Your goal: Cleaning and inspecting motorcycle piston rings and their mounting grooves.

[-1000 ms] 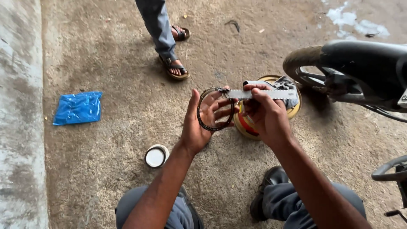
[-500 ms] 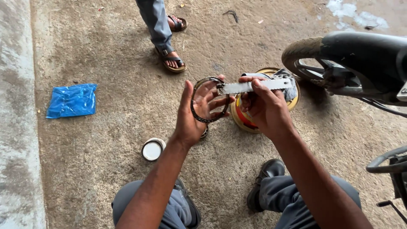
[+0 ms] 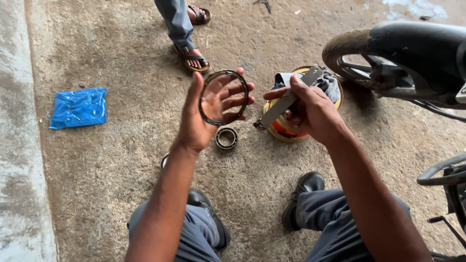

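Note:
My left hand (image 3: pixel 206 114) holds a thin dark metal ring (image 3: pixel 241 86) upright, thumb on one side and fingers spread across the other. To its right, my right hand (image 3: pixel 310 109) grips a flat grey metal tool (image 3: pixel 281 104) that slants from upper right down to lower left, its lower tip just clear of the ring. On the ground below the ring lies a smaller round bearing (image 3: pixel 226 138). Behind my right hand sits a yellow and red round tin (image 3: pixel 287 132) with a grey cloth (image 3: pixel 332 86) on it.
A motorbike wheel and dark mudguard (image 3: pixel 403 48) fill the upper right. Another person's sandalled feet (image 3: pixel 194 56) stand at the top. A blue plastic bag (image 3: pixel 78 107) lies at the left beside a raised concrete strip (image 3: pixel 19 136). A small round lid (image 3: pixel 164 161) peeks from behind my left forearm.
The tool was held level across the ring; now my right hand has drawn it away to the right and tilted it. A bearing now lies on the ground below the ring.

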